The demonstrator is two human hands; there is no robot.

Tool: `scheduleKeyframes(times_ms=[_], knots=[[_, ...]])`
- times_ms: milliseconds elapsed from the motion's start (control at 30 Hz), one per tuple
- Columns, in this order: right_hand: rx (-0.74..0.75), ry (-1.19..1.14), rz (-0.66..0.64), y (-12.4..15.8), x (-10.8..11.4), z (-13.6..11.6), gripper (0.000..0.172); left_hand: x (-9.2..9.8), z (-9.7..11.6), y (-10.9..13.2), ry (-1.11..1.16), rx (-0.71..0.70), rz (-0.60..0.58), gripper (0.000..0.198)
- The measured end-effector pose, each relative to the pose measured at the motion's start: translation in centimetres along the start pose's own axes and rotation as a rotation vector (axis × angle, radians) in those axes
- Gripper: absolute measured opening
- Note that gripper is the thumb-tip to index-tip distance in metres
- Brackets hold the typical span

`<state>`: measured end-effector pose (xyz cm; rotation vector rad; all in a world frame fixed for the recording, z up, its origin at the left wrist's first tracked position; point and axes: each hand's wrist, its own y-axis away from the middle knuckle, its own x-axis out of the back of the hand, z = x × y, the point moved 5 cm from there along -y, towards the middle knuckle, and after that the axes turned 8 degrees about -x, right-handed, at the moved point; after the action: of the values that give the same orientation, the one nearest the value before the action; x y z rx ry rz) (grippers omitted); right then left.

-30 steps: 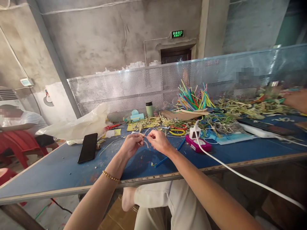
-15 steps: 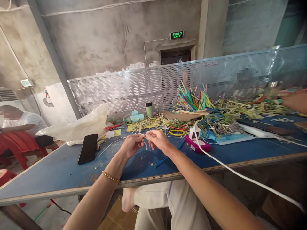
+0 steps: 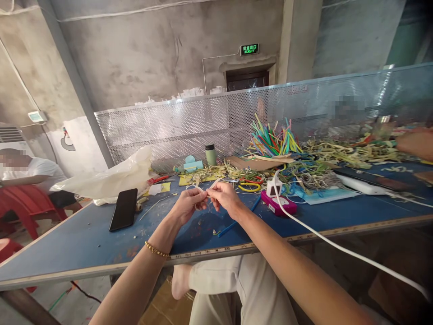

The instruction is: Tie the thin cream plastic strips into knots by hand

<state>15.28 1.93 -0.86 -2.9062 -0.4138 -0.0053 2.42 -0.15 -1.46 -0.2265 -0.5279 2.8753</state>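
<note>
Over the front of the blue table, my left hand (image 3: 189, 201) and my right hand (image 3: 225, 197) meet, fingertips touching. Both pinch a thin pale strip (image 3: 215, 183), whose ends curve up just above the fingers. Where the strip passes between the fingertips is hidden. Below my right hand a blue rod (image 3: 233, 228) lies on the tabletop. Beyond the hands, yellow-handled pliers (image 3: 249, 187) rest among loose scraps.
A black phone (image 3: 123, 210) lies left, near a crumpled plastic sheet (image 3: 111, 178). On the right are a magenta power strip (image 3: 278, 204), a white cable (image 3: 324, 239) and heaped strips (image 3: 352, 153). A green bottle (image 3: 210, 155) stands behind. Another person (image 3: 40, 169) sits left.
My fingertips have come closer together and the pale strip has shifted: its ends now curl upward, where one part hung below my hands before. My arms have barely moved.
</note>
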Motion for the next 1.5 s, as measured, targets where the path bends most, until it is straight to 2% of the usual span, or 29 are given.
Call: scheduleKeyframes(times_ms=[333, 567, 667, 767, 800, 867, 967, 1133, 1200, 1333, 1400, 1500], knots=[[-0.030, 0.013, 0.000, -0.3, 0.1, 0.3, 0.020, 0.0, 0.1, 0.1, -0.091, -0.051, -0.057, 0.026], [0.028, 0.169, -0.012, -0.5, 0.4, 0.3, 0.022, 0.2, 0.1, 0.4, -0.010, 0.043, -0.122, 0.032], [0.152, 0.390, 0.132, -0.2, 1.2, -0.6, 0.025, 0.4, 0.1, 0.3, 0.020, 0.050, -0.082, 0.031], [0.372, 0.646, 0.407, 0.8, 1.8, -2.0, 0.024, 1.1, -0.3, -0.1, 0.089, 0.056, 0.076, 0.033], [0.421, 0.688, 0.450, 1.1, 1.7, -2.2, 0.025, 1.3, -0.5, -0.2, 0.121, 0.049, 0.129, 0.034], [0.464, 0.707, 0.398, 1.2, 1.0, -2.1, 0.026, 1.5, -0.8, -0.5, 0.184, 0.054, 0.180, 0.034], [0.465, 0.680, 0.249, 1.0, -0.4, -1.6, 0.021, 1.3, -0.9, -0.7, 0.244, 0.048, 0.166, 0.033], [0.467, 0.518, 0.241, 0.9, -0.6, -1.6, 0.019, 1.0, -0.7, -0.6, 0.212, -0.021, 0.181, 0.032], [0.414, 0.447, 0.189, 0.9, -0.5, -1.5, 0.021, 0.9, -0.6, -0.6, 0.155, -0.074, 0.178, 0.032], [0.146, 0.341, 0.093, 0.7, -0.4, -0.3, 0.021, 1.1, -0.4, -0.6, 0.101, -0.140, 0.195, 0.033], [0.122, 0.320, 0.079, 0.8, -0.5, -0.2, 0.022, 1.1, -0.4, -0.6, 0.099, -0.154, 0.197, 0.033], [0.164, 0.316, 0.100, 1.0, -0.5, -0.5, 0.020, 0.8, -0.3, -0.6, 0.093, -0.164, 0.171, 0.033]])
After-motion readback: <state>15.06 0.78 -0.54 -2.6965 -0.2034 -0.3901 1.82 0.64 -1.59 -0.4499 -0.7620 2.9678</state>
